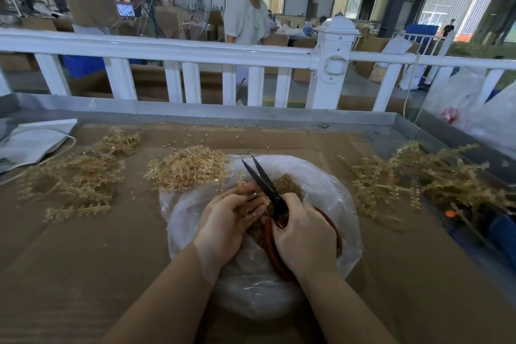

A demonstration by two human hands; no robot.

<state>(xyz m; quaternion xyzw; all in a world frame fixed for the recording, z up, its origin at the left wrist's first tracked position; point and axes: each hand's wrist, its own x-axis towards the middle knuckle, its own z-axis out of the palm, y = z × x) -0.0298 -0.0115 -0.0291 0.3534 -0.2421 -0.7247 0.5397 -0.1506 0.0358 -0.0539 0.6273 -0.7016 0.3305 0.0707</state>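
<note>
The scissors (266, 188) sit over the clear bag (324, 187) in the near middle of the counter (83, 246), with the dark blades slightly parted and pointing away from us. Their red-brown handles are mostly buried under the right grip (304, 237), whose fingers curl round them. The left grip (226, 220) pinches an amber plastic sprig (240, 179) just left of the blades — we cannot tell how much of it lies under the fingers. Cut bits (289, 184) heap in the bag, half hidden by both hands. Around it lie a left pile (78, 173), a middle pile (190, 167) and a right pile (413, 176) — the last cut off at the right of our view. A white fence (173, 50) screens the far side.
</note>
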